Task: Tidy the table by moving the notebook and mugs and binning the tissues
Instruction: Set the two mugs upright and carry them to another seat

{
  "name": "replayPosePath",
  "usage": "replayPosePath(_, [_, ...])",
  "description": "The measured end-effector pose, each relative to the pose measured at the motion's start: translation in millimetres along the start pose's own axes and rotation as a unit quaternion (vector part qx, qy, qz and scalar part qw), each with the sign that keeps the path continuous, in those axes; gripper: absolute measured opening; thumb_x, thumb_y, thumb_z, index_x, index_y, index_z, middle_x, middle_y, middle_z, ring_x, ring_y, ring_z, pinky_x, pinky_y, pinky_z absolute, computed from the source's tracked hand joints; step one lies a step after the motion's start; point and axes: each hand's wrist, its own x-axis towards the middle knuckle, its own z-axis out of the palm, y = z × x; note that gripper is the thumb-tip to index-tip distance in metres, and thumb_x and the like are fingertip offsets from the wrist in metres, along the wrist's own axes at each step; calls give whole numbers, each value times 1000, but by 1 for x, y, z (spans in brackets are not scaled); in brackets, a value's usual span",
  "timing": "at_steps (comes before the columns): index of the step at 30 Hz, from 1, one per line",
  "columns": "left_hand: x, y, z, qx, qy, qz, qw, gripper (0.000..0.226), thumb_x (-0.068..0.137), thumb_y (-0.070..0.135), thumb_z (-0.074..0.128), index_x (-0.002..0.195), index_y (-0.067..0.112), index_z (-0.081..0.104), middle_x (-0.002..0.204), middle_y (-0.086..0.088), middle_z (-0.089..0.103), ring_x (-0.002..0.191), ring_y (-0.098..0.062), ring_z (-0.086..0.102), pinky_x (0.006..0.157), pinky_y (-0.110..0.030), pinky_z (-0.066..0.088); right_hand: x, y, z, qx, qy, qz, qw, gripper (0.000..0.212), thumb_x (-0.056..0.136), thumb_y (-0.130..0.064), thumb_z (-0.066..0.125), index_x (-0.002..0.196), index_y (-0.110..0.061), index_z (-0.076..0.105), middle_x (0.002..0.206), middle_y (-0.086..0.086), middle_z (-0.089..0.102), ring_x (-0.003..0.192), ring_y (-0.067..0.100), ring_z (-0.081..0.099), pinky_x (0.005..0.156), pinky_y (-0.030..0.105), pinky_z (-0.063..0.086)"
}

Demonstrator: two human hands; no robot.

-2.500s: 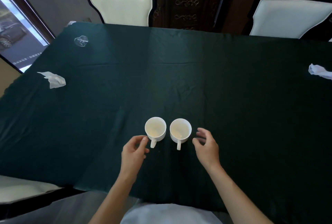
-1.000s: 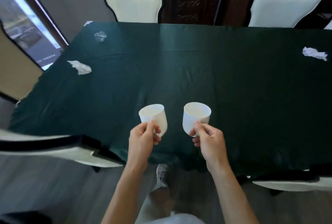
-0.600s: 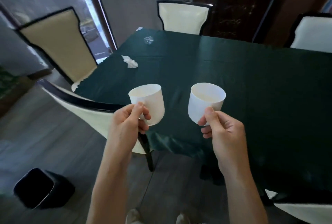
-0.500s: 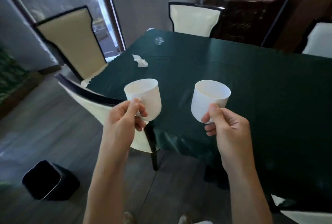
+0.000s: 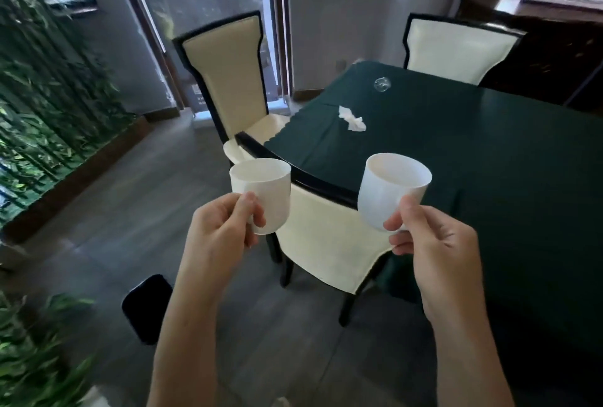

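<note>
I hold two white mugs in the air, away from the table. My left hand (image 5: 225, 227) grips the left mug (image 5: 262, 191) by its handle, and my right hand (image 5: 434, 243) grips the right mug (image 5: 390, 192) the same way. Both mugs are upright and look empty. A crumpled white tissue (image 5: 352, 118) lies near the left end of the dark green table (image 5: 505, 161). A small clear wrapper (image 5: 382, 84) lies beyond it. No notebook is in view.
A cream chair (image 5: 329, 243) stands right below the mugs, at the table's near side. Two more cream chairs (image 5: 228, 80) (image 5: 456, 50) stand at the table's end and far side. A black bin (image 5: 148, 307) sits on the grey floor at lower left. Green plants (image 5: 49, 80) line the left wall.
I lifted both mugs off the table and stepped back, turning left. The table has slid to the right of view; the bin and plant wall have come into view.
</note>
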Motion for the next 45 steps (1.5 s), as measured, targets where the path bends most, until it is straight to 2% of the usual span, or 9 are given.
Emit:
replayPosePath(4, [28,-10,-43,-30,1,-9,1000,42,93,37,55,66,6,64,64,-6,58,51,-16,47,54,-28,39,-1,-13,53,-7,-9,-15,1000,42,95,-52,59,70,-21,73,74,1,74,59,8,65,64,32,54])
replayPosePath(9, [70,-23,-74,-51,-3,-14,999,42,95,38,55,61,15,66,63,-1,60,51,-15,47,54,-29,38,22,-24,103,-4,-24,-24,999,41,96,-47,60,71,-17,74,74,2,74,60,12,65,63,32,53])
replayPosePath(18, [187,-41,-88,-55,16,26,998,42,100,34,53,64,16,67,68,4,62,52,-9,48,49,-14,41,123,-20,185,6,-29,-15,999,41,95,-47,60,68,-19,73,73,-1,75,59,11,68,59,25,56])
replayPosePath(22, [255,-41,-80,-40,3,18,999,42,100,35,53,66,16,68,67,4,62,54,-9,50,51,-18,43,181,-19,219,-10,-37,4,999,41,93,-50,60,69,-19,75,74,1,76,60,14,70,69,39,62])
replayPosePath(25, [306,-46,-66,-20,-11,4,1000,41,97,34,53,65,14,69,65,0,62,54,-10,52,56,-28,44,224,-14,237,4,-52,25,998,40,95,-46,62,71,-17,77,76,0,78,64,18,74,71,39,64])
replayPosePath(32, [387,-76,-21,37,-73,-55,995,40,98,31,55,64,17,72,72,-23,71,58,-18,62,63,-33,50,286,24,268,0,-57,116,992,35,96,-31,66,67,-15,78,77,4,79,71,18,77,70,31,65])
replayPosePath(38, [447,-126,16,32,-131,-142,981,38,103,19,54,71,8,72,69,-10,73,62,-22,70,64,-33,57,323,77,300,60,-18,266,962,32,97,-23,69,77,1,78,86,10,76,73,19,75,74,30,64])
replayPosePath(41, [475,-154,34,15,-156,-193,969,37,104,17,53,74,4,71,76,-13,72,64,-21,72,60,-27,58,339,101,316,92,9,322,942,27,98,-18,68,86,4,76,90,12,74,77,20,73,69,27,63])
replayPosePath(45, [504,-187,52,-7,-195,-250,948,35,104,15,54,76,2,70,81,-13,72,62,-17,73,62,-26,61,346,129,333,85,27,363,928,23,97,-17,71,92,5,78,105,15,76,87,22,75,85,36,64])
